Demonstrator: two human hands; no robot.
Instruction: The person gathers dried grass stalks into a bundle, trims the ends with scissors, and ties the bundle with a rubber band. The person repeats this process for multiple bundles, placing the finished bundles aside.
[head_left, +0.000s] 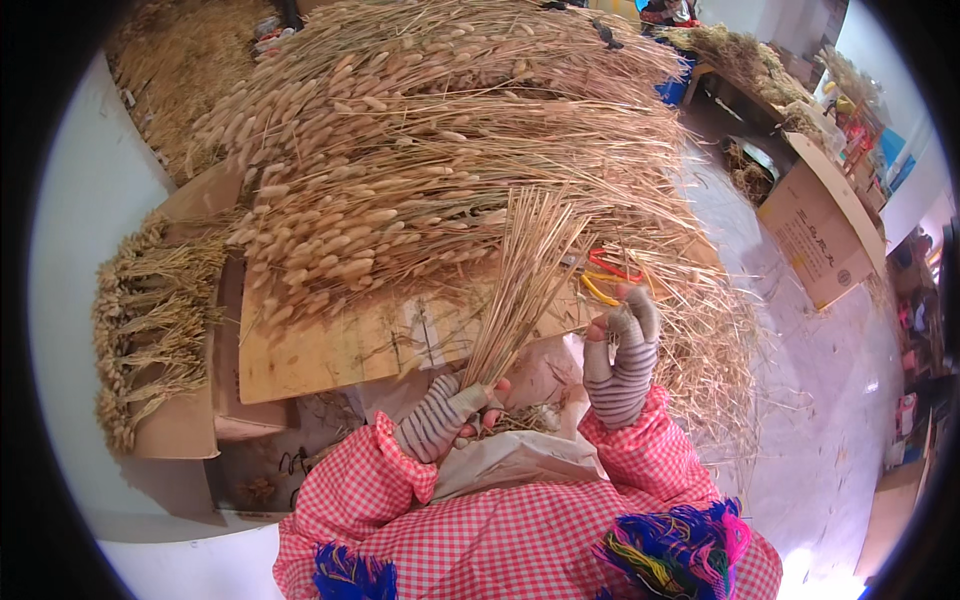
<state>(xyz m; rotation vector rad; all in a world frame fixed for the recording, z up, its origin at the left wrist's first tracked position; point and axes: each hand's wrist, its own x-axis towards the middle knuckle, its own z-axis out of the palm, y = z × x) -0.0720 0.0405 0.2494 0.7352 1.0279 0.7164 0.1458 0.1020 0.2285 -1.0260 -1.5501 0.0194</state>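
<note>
My left hand (450, 420), in a striped fingerless glove, is closed around a bundle of dried grass stems (517, 292) near the front edge of a wooden board (322, 367). The stems fan out away from me; the bundle's lower end is hidden by the hand. To its right my right hand (624, 360), gloved alike, is raised with bent fingers beside scissors with red and yellow handles (600, 289); whether it holds anything thin is unclear. Behind both hands lies a large heap of dried bunny-tail grass (360, 202), its fluffy heads to the left and stems to the right.
At left, tied dried bunches (165, 315) lie on a cardboard box (180, 424). Loose stem scraps (705, 367) hang and lie at the board's right. A cardboard box (825, 221) stands on the floor at right. A person (670, 13) is partly visible at the far back.
</note>
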